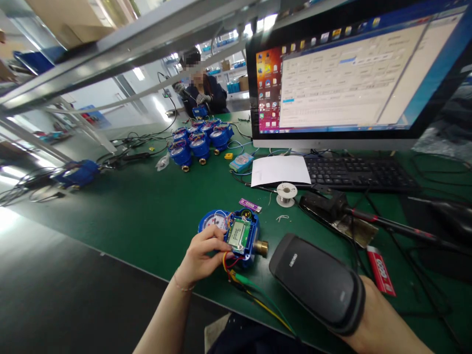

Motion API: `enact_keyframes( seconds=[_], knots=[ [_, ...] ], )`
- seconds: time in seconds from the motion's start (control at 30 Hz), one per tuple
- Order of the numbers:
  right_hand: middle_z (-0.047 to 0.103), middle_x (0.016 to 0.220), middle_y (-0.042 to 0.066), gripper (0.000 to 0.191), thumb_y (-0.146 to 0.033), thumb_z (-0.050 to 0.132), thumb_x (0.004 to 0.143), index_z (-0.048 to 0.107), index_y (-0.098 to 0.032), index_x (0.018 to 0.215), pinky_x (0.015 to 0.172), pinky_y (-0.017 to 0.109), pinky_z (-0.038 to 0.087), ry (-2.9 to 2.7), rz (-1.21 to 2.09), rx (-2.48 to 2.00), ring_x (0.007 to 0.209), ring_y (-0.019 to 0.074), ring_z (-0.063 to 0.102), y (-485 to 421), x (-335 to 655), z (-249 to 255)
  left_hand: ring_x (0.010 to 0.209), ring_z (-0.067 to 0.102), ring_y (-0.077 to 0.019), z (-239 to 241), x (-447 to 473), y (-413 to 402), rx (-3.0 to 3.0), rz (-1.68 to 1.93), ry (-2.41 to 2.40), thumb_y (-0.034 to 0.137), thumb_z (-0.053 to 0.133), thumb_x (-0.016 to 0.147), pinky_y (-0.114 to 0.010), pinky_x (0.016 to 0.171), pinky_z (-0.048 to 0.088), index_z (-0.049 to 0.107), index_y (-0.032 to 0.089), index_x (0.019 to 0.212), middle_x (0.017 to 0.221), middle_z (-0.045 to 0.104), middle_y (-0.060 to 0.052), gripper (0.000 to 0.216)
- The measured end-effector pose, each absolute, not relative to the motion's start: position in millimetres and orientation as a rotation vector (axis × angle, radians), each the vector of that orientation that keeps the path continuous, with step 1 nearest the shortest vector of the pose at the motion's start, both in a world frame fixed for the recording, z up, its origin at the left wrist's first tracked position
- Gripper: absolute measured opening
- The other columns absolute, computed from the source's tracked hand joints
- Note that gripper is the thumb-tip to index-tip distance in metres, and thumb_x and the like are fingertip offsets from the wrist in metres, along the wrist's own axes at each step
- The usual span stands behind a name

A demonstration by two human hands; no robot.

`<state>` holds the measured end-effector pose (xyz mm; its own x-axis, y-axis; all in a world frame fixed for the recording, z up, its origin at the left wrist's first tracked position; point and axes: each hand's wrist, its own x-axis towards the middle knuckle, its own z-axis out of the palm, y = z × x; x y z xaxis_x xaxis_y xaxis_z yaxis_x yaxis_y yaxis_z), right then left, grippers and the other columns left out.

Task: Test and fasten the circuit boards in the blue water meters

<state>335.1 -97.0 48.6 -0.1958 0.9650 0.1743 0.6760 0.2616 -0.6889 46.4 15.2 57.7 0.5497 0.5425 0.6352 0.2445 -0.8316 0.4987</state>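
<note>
A blue water meter point(254, 223) lies on the green work table in front of me, its housing uncovered. The small display on its circuit board point(244, 235) reads "good". At the left edge of that board my left hand point(206, 250) is closed, thumb and fingers pinching beside the red and yellow wires. A green alligator clip point(241, 279) hangs on the leads below the meter. To the right, a black barcode scanner point(313, 280) is held up over the table by my right hand point(368, 314); its fingers are hidden behind the scanner body.
Several blue meters point(199, 142) stand grouped farther back, with a co-worker point(206, 91) beyond them. A monitor point(342, 142), keyboard point(357, 172) and white paper point(280, 169) are at the back right. A solder spool point(286, 194), soldering tool point(391, 227) and cables lie nearer.
</note>
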Motion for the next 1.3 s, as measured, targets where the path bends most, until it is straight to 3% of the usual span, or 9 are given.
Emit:
enact_keyframes(
  seconds=[0.27, 0.8, 0.9, 0.97, 1.03, 1.1, 1.17, 1.23, 1.3],
  knots=[
    [0.049, 0.049, -0.002, 0.009, -0.02, 0.052, 0.065, 0.053, -0.02, 0.057, 0.052, 0.02, 0.045, -1.906, 0.753, -1.443, 0.051, 0.0119, 0.049, -80.2, 328.3, 52.5, 0.065, 0.05, -0.0097, 60.3, 48.1, 15.5, 2.446, 1.178, 0.637, 0.017, 0.066, 0.076, -0.029, 0.077, 0.051, 0.065, 0.016, 0.076, 0.067, 0.05, 0.0, 0.002],
    [0.057, 0.06, -0.001, 0.007, -0.021, 0.049, 0.068, 0.054, -0.018, 0.065, 0.054, 0.022, 0.042, -1.942, 0.82, -1.583, 0.055, 0.0124, 0.051, -78.5, 329.2, 59.5, 0.066, 0.054, -0.0109, 61.8, 46.7, 14.6, 2.48, 1.158, 0.667, 0.019, 0.065, 0.077, -0.028, 0.073, 0.052, 0.064, 0.016, 0.074, 0.066, 0.051, 0.0, 0.004],
    [0.065, 0.079, 0.005, 0.026, -0.022, 0.046, 0.072, 0.059, -0.016, 0.094, 0.065, 0.03, 0.048, -1.893, 0.676, -1.857, 0.07, 0.0191, 0.061, -75.8, 333.5, 44.2, 0.064, 0.053, -0.0105, 61.0, 46.8, 14.8, 2.474, 1.16, 0.669, 0.018, 0.065, 0.076, -0.027, 0.071, 0.052, 0.064, 0.017, 0.075, 0.067, 0.053, 0.0, 0.002],
    [0.062, 0.103, 0.014, 0.046, -0.02, 0.044, 0.074, 0.048, -0.01, 0.119, 0.078, 0.038, 0.049, -1.88, 0.546, -1.987, 0.088, 0.0243, 0.062, -75.7, 335.0, 26.1, 0.064, 0.053, -0.0102, 60.6, 46.8, 15.0, 2.462, 1.153, 0.677, 0.017, 0.065, 0.076, -0.028, 0.074, 0.052, 0.064, 0.017, 0.075, 0.067, 0.053, 0.0, 0.002],
    [0.055, 0.116, 0.02, 0.058, -0.018, 0.044, 0.074, 0.038, -0.003, 0.13, 0.087, 0.041, 0.047, -1.889, 0.46, -2.037, 0.1, 0.027, 0.059, -78.6, 336.5, 9.5, 0.064, 0.053, -0.0099, 60.2, 46.0, 15.5, 2.457, 1.147, 0.674, 0.017, 0.065, 0.076, -0.029, 0.078, 0.052, 0.064, 0.017, 0.076, 0.068, 0.053, 0.0, 0.001],
    [0.053, 0.119, 0.019, 0.058, -0.018, 0.044, 0.075, 0.037, -0.005, 0.131, 0.091, 0.038, 0.046, -1.91, 0.423, -1.975, 0.106, 0.0247, 0.056, -83.6, 344.1, 2.7, 0.064, 0.055, -0.01, 60.3, 44.6, 16.2, 2.474, 1.151, 0.662, 0.017, 0.064, 0.077, -0.028, 0.079, 0.052, 0.064, 0.018, 0.076, 0.068, 0.053, 0.0, 0.001],
    [0.054, 0.118, 0.011, 0.05, -0.024, 0.046, 0.078, 0.044, -0.016, 0.127, 0.09, 0.032, 0.047, -1.911, 0.319, -1.836, 0.107, 0.0197, 0.056, -88.3, 365.5, 10.1, 0.066, 0.057, -0.0109, 60.8, 43.1, 16.7, 2.513, 1.142, 0.646, 0.018, 0.063, 0.078, -0.025, 0.077, 0.053, 0.064, 0.019, 0.077, 0.068, 0.054, 0.0, 0.001],
    [0.055, 0.114, 0.005, 0.036, -0.033, 0.047, 0.08, 0.053, -0.025, 0.115, 0.087, 0.027, 0.048, -1.785, 0.074, -1.758, 0.102, 0.0167, 0.058, -90.4, 404.2, 30.3, 0.067, 0.059, -0.0121, 60.5, 42.7, 16.8, 2.546, 1.121, 0.648, 0.023, 0.062, 0.078, -0.022, 0.073, 0.053, 0.064, 0.021, 0.077, 0.068, 0.055, -0.001, 0.003],
    [0.057, 0.108, 0.004, 0.03, -0.042, 0.045, 0.081, 0.057, -0.025, 0.102, 0.08, 0.029, 0.049, -1.444, -0.209, -1.828, 0.094, 0.0182, 0.06, -89.3, 455.3, 56.7, 0.064, 0.059, -0.0129, 59.3, 43.8, 16.7, 2.503, 1.142, 0.719, 0.03, 0.061, 0.079, -0.023, 0.072, 0.054, 0.065, 0.024, 0.073, 0.065, 0.056, -0.001, 0.009]
  ],
)
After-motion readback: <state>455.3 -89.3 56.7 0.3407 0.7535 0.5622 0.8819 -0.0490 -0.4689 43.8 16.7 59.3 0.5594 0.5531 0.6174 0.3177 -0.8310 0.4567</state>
